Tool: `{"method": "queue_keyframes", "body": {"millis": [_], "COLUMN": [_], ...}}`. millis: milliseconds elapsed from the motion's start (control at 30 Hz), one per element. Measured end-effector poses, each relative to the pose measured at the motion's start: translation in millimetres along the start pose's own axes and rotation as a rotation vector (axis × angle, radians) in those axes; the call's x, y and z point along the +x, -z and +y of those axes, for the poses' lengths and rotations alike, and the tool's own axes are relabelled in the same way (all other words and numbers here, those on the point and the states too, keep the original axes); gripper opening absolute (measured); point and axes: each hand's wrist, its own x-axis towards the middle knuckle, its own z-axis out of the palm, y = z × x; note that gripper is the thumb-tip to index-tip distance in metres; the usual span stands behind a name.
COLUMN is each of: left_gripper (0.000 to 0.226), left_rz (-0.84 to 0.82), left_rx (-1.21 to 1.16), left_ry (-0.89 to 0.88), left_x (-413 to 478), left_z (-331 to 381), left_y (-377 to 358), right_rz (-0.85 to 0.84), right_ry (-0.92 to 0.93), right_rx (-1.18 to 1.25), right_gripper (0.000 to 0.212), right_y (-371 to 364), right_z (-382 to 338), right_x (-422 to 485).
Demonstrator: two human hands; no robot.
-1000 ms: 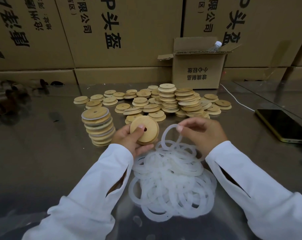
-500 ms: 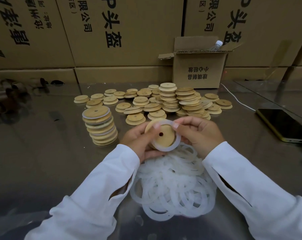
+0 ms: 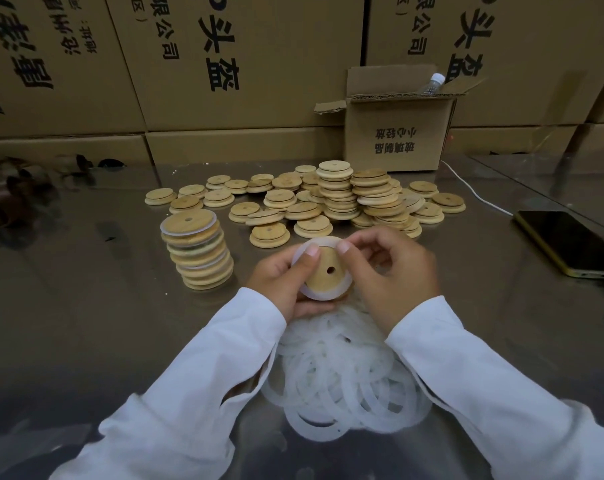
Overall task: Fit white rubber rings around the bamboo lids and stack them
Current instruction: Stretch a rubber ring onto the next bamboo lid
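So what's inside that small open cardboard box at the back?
A clear bottle with a white cap pokes up above the rim of the box. Anything else inside is hidden by its front wall.

table (image 3: 85,341) | bare lids (image 3: 338,199) far centre | 1 ringed stack (image 3: 198,258) left | ring pile (image 3: 345,382) near | box (image 3: 397,140), phone (image 3: 570,240) right

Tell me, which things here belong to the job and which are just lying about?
Job: left hand, right hand, held lid, white ring around it, loose rings, ringed stack, bare lids.
Lying about: phone, open box, bottle, cable.
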Motion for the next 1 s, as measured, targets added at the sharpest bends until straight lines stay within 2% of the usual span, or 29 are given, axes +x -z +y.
{"method": "queue_keyframes", "body": {"millis": [167, 333, 433, 567, 800, 1000], "left_gripper": [0.015, 0.032, 0.018, 0.026, 0.021, 0.017], "left_rz": [-0.017, -0.013, 0.001, 0.006, 0.062, 0.073], "left_rx": [0.041, 0.102, 0.086, 0.082, 0.081, 0.062], "left_ry": [-0.006, -0.045, -0.009, -0.007, -0.013, -0.013], "left_x": [-1.2, -2.9, -2.0, -1.1, 0.5, 0.5], "left_z": [0.1, -0.1, 1.1, 1.8, 1.2, 1.2], "left_y": [-0.8, -0.1, 0.3, 1.2, 2.1, 3.3], "right_rz": [0.0, -0.055, -0.073, -0.083, -0.071, -0.083], "right_ry": [0.057, -0.067, -0.135, -0.212, -0.3, -0.303], "right_rx": [-0.065, 0.107, 0.178, 0.233, 0.295, 0.279], "right_gripper": [0.009, 0.013, 0.016, 0.02, 0.017, 0.018], "right_y": [1.4, 2.4, 2.5, 2.3, 4.1, 4.0], "right_z": [0.8, 0.0, -0.7, -2.1, -2.9, -2.2], "right_x": [-0.7, 2.0, 4.2, 5.9, 7.5, 7.6]}}
